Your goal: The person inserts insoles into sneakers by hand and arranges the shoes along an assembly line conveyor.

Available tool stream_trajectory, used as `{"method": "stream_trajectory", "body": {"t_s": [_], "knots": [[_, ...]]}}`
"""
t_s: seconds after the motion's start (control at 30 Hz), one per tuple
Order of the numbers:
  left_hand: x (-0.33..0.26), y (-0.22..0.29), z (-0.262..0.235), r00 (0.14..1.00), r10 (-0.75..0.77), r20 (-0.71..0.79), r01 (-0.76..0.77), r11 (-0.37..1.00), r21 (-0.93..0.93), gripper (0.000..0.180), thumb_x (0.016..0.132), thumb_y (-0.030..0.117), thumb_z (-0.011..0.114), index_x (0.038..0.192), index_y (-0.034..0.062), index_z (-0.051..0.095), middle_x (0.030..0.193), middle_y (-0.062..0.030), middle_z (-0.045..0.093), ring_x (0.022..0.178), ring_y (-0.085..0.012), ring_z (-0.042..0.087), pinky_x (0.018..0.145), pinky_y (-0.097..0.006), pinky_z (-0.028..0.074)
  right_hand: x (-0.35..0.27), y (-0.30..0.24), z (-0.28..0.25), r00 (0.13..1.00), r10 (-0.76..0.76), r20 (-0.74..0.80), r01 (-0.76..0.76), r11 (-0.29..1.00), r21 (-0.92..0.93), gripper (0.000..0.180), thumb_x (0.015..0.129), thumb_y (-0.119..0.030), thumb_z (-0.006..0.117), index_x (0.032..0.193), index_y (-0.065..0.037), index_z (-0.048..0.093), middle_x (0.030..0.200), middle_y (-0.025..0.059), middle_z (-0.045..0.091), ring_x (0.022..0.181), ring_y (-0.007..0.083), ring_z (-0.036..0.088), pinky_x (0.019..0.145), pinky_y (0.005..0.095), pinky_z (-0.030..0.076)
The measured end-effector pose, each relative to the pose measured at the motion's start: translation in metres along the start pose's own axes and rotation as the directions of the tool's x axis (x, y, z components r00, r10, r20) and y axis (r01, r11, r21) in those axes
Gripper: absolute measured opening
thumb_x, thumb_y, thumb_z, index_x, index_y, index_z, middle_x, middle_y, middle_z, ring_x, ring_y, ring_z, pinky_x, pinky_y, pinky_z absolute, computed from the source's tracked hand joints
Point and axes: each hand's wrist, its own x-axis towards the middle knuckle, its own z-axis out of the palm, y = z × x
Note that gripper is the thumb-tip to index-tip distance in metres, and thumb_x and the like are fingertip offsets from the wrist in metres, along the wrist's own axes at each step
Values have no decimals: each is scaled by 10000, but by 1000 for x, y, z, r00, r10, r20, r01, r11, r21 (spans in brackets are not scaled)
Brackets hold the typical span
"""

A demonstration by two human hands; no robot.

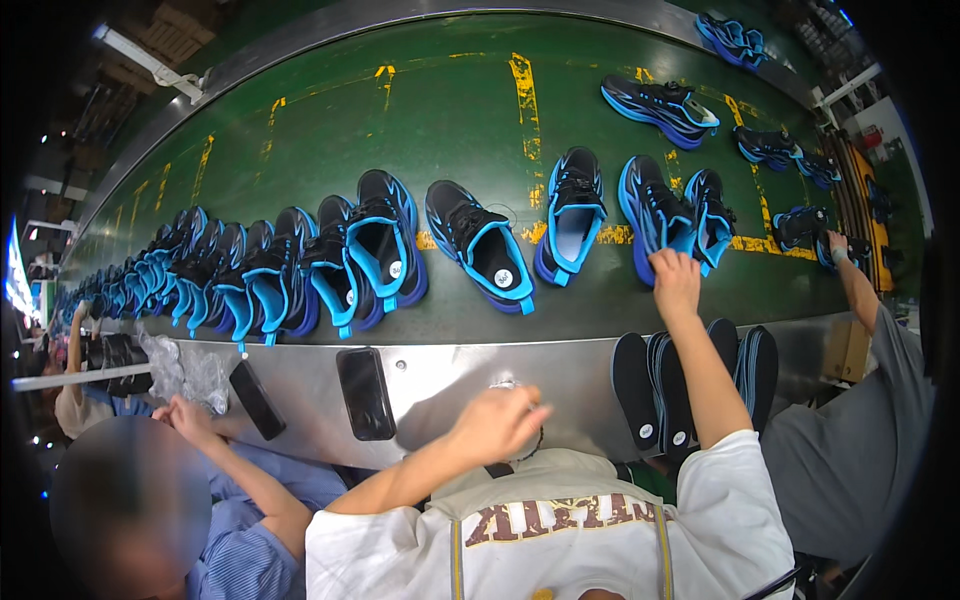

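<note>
My right hand (pixel 677 282) reaches over the belt, its fingers closed at the heel of a black and blue sneaker (pixel 645 205). Another sneaker (pixel 711 215) stands close against it on the right. My left hand (pixel 495 422) hovers over the metal ledge in front of me, fingers loosely curled and apart from the thumb, with nothing visible in it. Partly hidden beneath it is a round object I cannot make out. Left of my right hand stand a sneaker with a pale insole (pixel 573 228) and one with a round white sticker inside (pixel 485 245).
The green belt (pixel 450 110) has yellow markings. A long row of sneakers (pixel 270 270) stretches left. Black insoles (pixel 632 385) lie on the metal ledge (pixel 570 370) by my right forearm; two phones (pixel 365 393) lie leftward. Co-workers sit on both sides, one hand (pixel 185 415) near plastic bags.
</note>
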Motion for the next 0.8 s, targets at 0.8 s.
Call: {"method": "stream_trajectory", "body": {"t_s": [0.8], "knots": [[-35, -10, 66, 905, 425, -1, -388, 826, 409, 289, 628, 34, 574, 907, 5, 503, 864, -94, 509, 837, -247, 517, 800, -361, 395, 32, -108, -2, 931, -357, 82, 327, 911, 253, 452, 716, -120, 496, 1159, -190, 431, 1021, 44, 466, 813, 231, 511, 811, 359, 349]]}}
